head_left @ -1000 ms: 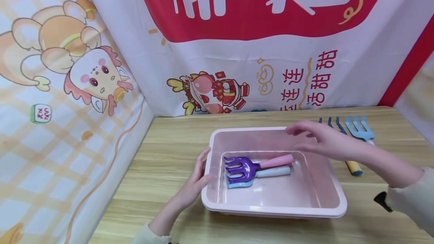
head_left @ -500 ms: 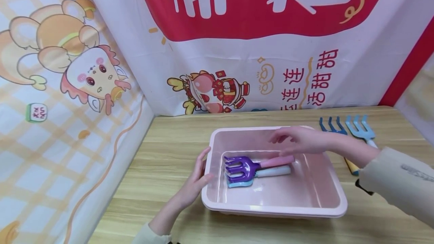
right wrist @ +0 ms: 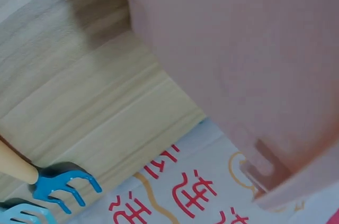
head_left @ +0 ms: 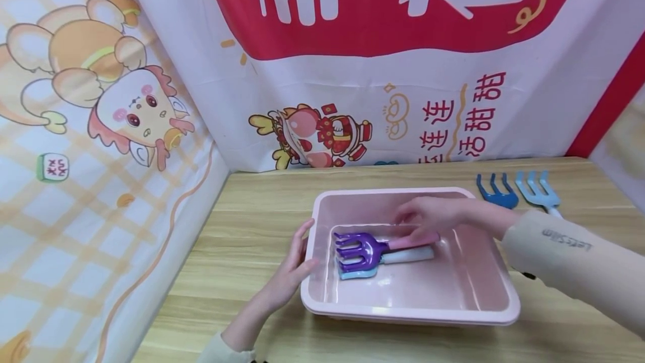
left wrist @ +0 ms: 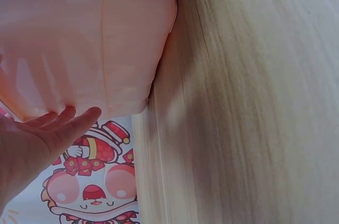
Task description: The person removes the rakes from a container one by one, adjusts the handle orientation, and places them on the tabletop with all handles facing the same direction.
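Observation:
A pink plastic basin (head_left: 403, 312) stands on the wooden table. My left hand (head_left: 282, 282) holds its left rim, the thumb over the rim and the fingers along the outer wall, as the left wrist view also shows. Inside lies a purple garden hand fork (head_left: 364, 251) with a pink handle, on top of a light blue one (head_left: 408, 255) with a pale handle. My right hand (head_left: 435, 214) reaches over the back right of the basin, its loosely bent fingers just above the pink handle and the thumb at it. The right wrist view shows the basin's outer wall, not that hand.
Right of the basin lie a dark blue hand fork (head_left: 499, 192) and a light blue one (head_left: 540, 190), the former's wooden handle (right wrist: 16, 166) seen in the right wrist view. A printed cloth (head_left: 312, 83) hangs behind the table (head_left: 252, 217), another at left.
My right hand has moved left and down, from above the basin's back right rim to the pink handle. The left hand, basin and forks have stayed in place.

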`<state>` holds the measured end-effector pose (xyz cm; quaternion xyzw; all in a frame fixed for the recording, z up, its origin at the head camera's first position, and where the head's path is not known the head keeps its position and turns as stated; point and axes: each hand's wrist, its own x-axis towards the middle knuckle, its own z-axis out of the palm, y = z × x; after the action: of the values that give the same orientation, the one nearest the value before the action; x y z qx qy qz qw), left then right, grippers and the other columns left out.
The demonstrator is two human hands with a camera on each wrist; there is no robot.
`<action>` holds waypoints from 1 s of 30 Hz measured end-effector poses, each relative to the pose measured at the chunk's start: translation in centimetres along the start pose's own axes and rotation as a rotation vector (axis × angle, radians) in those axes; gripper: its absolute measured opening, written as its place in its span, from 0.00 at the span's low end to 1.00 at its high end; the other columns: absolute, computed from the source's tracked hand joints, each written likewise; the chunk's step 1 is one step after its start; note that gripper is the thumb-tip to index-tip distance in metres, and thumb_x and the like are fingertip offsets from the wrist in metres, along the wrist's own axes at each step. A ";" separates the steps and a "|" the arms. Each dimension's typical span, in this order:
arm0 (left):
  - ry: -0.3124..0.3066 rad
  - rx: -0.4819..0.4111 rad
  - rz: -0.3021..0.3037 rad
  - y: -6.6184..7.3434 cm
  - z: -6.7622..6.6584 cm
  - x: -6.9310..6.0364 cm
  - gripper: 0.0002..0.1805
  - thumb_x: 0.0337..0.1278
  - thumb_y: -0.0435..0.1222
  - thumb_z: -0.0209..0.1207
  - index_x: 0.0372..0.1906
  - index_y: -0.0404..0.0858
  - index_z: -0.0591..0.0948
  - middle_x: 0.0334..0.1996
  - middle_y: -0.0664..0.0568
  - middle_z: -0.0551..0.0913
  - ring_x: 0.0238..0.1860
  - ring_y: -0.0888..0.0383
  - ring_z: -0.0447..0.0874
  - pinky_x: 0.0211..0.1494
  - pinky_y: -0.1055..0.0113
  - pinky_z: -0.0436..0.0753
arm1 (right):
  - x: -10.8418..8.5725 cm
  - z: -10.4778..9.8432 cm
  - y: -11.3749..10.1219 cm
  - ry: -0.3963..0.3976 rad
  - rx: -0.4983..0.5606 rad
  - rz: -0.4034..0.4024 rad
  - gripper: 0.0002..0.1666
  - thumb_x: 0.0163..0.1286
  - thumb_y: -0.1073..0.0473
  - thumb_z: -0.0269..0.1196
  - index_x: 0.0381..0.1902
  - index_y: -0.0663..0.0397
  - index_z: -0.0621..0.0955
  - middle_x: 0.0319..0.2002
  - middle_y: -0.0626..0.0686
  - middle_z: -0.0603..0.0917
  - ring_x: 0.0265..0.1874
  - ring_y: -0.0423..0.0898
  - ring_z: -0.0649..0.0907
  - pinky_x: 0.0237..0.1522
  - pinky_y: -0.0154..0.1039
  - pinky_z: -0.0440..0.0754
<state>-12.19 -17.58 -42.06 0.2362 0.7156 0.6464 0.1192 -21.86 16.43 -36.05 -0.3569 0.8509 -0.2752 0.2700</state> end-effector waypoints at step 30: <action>-0.001 -0.024 -0.009 0.1 0.2 -0.1 0.39 0.67 0.33 0.49 0.76 0.47 0.43 0.67 0.24 0.56 0.62 0.26 0.61 0.57 0.39 0.74 | 2.0 3.0 2.0 0.011 -0.224 -0.038 0.15 0.63 0.66 0.65 0.47 0.47 0.85 0.33 0.40 0.80 0.34 0.40 0.78 0.40 0.36 0.78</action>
<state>-12.01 -17.43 -42.01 0.2319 0.7087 0.6544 0.1254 -21.99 15.26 -40.01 -0.3995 0.8708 -0.1856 0.2183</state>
